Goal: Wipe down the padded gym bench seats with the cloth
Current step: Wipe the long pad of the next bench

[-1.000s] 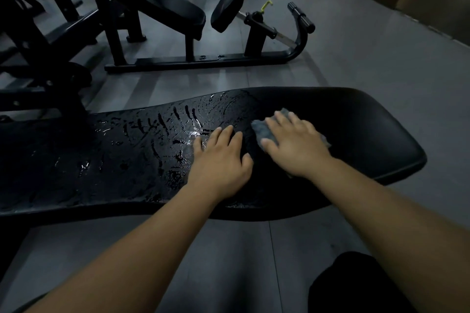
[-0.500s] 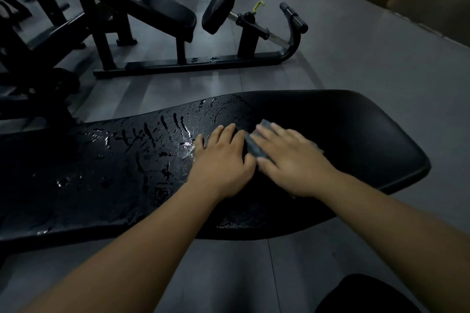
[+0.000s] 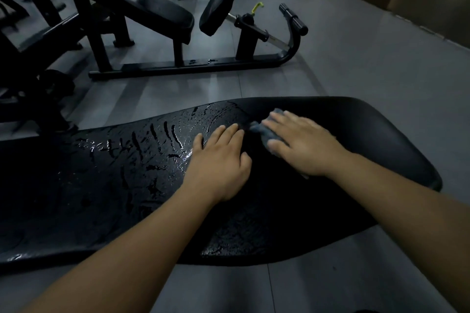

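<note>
Since 0.5 s ago the right hand (image 3: 302, 145) has slid away from the left hand (image 3: 218, 168) toward the far edge. The 2 hands were side by side then, and a dark gap now lies between them. The left hand stays where it was, flat on the wet part.

The padded surface (image 3: 381, 140) runs with its long axis left to right across the view, its rounded end pointing right. Its left half is streaked with wet marks and its right half is dull and dry.

The grey cloth (image 3: 262, 132) lies bunched near the middle of the surface, under the right hand. The right fingers (image 3: 282, 119) are straight, slightly spread and pressing down on it. The left fingers (image 3: 229, 134) are straight and close together, holding nothing.

Another bench (image 3: 142, 0) stands behind on the grey floor (image 3: 356, 71).
</note>
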